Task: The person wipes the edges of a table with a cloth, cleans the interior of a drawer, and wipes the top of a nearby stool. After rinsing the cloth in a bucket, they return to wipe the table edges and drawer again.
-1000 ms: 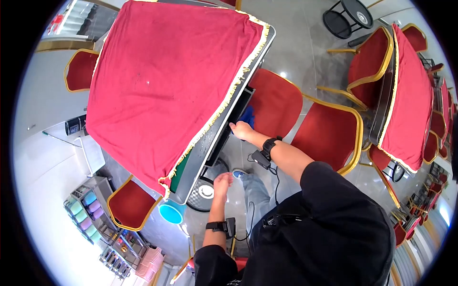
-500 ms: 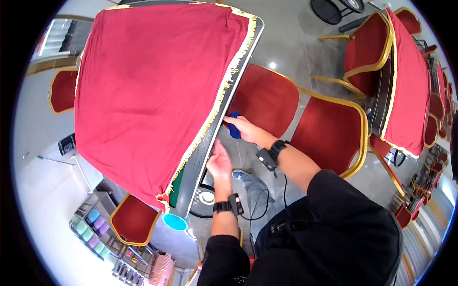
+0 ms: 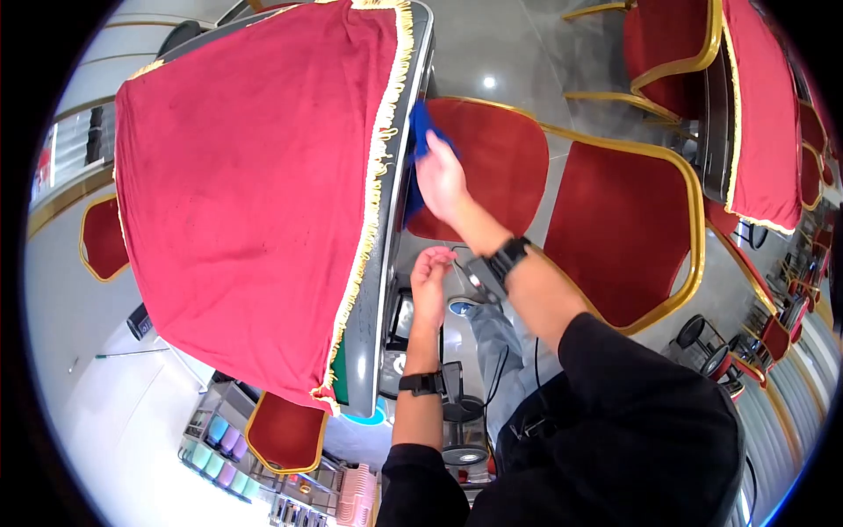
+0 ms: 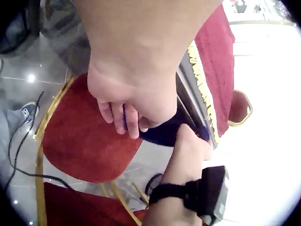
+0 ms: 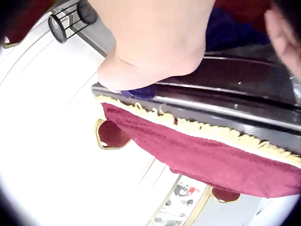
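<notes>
1 cloth (image 3: 420, 123) farther along tbl edge (image 3: 385, 263)

The right hand (image 3: 442, 180) covers most of the blue cloth (image 3: 420, 127), so I can't tell whether its fingers curl round it or lie flat. The red cover (image 3: 246, 193) hides the whole top of the surface (image 3: 373, 299). My right wrist view shows that hand blurred and cut off at the top edge. The items on the near-left rack (image 3: 219, 436) are too small to name.
</notes>
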Demonstrator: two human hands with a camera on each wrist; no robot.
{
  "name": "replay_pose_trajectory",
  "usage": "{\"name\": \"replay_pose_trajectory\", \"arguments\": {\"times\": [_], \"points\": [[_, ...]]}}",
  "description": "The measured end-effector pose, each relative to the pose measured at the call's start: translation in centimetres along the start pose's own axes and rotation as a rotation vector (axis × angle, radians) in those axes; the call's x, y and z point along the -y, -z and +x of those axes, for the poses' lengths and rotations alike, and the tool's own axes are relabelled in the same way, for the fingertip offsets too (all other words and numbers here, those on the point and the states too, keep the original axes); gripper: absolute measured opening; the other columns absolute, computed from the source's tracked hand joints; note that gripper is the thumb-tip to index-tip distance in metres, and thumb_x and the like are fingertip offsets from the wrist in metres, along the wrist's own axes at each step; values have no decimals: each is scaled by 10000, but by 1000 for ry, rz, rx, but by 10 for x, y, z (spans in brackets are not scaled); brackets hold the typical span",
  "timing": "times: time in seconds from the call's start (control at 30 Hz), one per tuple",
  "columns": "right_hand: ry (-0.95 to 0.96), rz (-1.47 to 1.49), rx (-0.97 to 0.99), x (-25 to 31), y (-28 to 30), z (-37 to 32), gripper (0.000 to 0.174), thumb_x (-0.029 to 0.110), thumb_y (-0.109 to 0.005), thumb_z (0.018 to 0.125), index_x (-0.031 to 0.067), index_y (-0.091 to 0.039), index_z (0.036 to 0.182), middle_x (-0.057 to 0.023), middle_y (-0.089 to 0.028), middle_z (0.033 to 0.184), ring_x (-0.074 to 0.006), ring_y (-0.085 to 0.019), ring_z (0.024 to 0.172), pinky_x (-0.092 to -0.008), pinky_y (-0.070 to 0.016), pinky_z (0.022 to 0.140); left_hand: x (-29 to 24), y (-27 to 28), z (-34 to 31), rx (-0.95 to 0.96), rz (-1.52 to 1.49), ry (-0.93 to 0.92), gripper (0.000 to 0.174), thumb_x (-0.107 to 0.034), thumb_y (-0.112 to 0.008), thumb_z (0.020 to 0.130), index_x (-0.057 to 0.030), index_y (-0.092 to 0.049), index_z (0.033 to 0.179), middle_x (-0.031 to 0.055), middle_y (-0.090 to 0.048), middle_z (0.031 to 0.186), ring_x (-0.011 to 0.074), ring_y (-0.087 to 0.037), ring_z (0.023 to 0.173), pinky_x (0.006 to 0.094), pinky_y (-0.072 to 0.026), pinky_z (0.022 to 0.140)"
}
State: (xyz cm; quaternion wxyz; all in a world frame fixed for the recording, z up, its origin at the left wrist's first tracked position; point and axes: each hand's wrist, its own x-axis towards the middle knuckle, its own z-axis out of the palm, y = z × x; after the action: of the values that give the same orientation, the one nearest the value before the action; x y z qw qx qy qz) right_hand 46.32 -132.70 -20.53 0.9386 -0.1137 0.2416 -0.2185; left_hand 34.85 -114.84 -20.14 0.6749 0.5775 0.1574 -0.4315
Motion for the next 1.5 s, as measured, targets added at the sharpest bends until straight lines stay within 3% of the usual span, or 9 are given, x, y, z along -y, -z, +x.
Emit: {"name": "replay_pose_trajectory", "arguments": {"times": [0.27,0.37,0.53,0.67,0.97,1.03,1.13,1.33,1.5], "points": [[-138,-193,-208,-49,12,-34,414,431,-502,1073,82,-652,1236,-8,-683,1157,-164,-603,1069,-347,-445,990,144,125,-79,-261,273,355,284,-268,-549,1065,-77,-616,1264,75,-697,1223,201,-650,1147,368,-480,1006],[-506,-759,-169,-83,47,-177,503,424,-520,1062,0,-609,1316,-67,-662,1226,-178,-572,1158,-358,-420,1054,148,123,-93,-288,-460,616,298,-238,-491,1055,-157,-568,1331,76,-657,1161,215,-640,1109,366,-496,968],[-925,-847,175,-33,23,-252,392,358,-525,1057,19,-718,1017,-125,-708,994,-180,-610,939,-337,-462,895,101,98,-92,-349,702,-120,351,-220,-518,1051,-43,-586,1347,146,-654,1275,298,-622,1172,407,-489,1027],[-598,-986,-63,-29,65,-179,225,263,-571,997,61,-671,1007,-54,-666,970,-189,-618,919,-370,-486,852,13,41,-105,-610,61,-255,372,-254,-587,1018,-21,-641,1303,149,-679,1262,290,-630,1153,399,-487,1016],[-281,-487,-246,-41,49,-100,299,312,-557,990,26,-637,1019,-74,-687,977,-235,-624,932,-415,-521,948,54,87,-85,-534,450,216,527,-476,-640,951,-73,-704,1284,145,-741,1182,235,-677,1060,360,-511,936],[-300,-573,-187,-51,41,-114,340,343,-507,1028,36,-622,1118,-75,-672,1098,-213,-610,999,-418,-491,993,39,67,-71,-681,-285,-4,427,-423,-665,923,-22,-787,1005,218,-740,858,259,-718,872,383,-515,820],[-330,-852,-65,-96,23,-180,384,359,-475,1070,41,-621,1228,-84,-657,1220,-192,-615,1087,-397,-492,992,52,66,-84,-965,-227,-379,358,-280,-619,956,22,-763,832,164,-718,732,229,-660,687,412,-508,683],[-287,-1528,1322,-186,22,-341,499,132,-607,970,-2,-501,1438,-233,-573,1393,-350,-545,1312,-415,-384,1141,123,195,-229,-1310,-420,-171,354,-227,-565,940,-17,-691,685,66,-657,622,175,-607,612,356,-474,613],[-76,-1538,2033,-265,30,-411,764,75,-743,727,45,-497,1450,-248,-471,1485,-487,-451,1347,-556,-344,1155,145,251,-327,-677,-642,-449,247,-182,-563,925,-59,-623,720,-31,-568,687,65,-488,651,264,-359,580]]}}
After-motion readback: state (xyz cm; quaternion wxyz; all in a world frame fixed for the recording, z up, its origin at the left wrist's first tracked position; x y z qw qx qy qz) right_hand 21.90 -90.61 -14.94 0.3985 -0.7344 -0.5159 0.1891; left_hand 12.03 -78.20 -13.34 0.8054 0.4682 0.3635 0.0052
